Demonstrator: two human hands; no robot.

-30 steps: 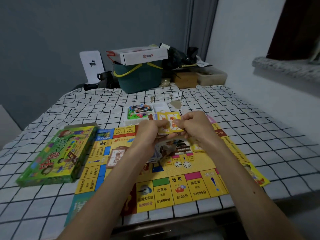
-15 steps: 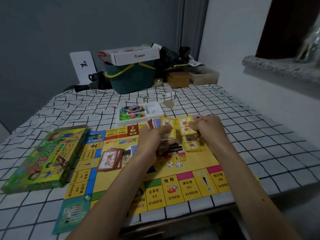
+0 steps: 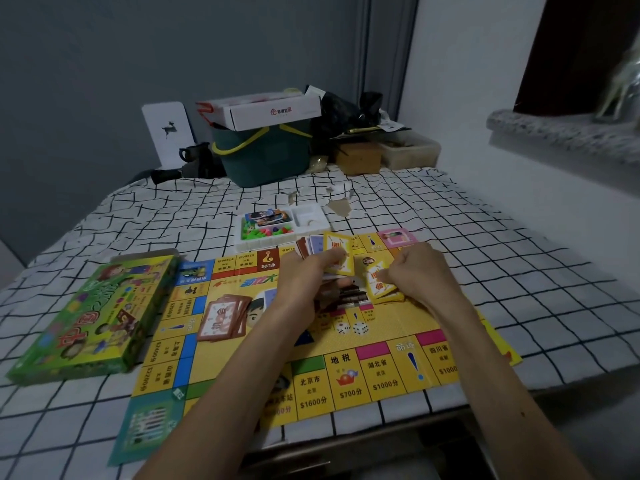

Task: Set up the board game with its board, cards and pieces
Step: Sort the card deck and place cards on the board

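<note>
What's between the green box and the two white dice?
Head view: a brown-edged card pile on the yellow board, with the person's left forearm crossing nearer the white dice.

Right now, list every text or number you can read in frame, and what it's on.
"地税", "$700分": game board, near edge.
"北京市", "$1600分": left of that.
"湖北省", "$1000分": right of that.
"命运": above the blue exclamation mark.
"四川省": further right.
Too blurred: white box logo, game box, cards in left hand, yellow card in right hand.

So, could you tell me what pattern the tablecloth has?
The tablecloth is white with black grid lines; head view.
</note>
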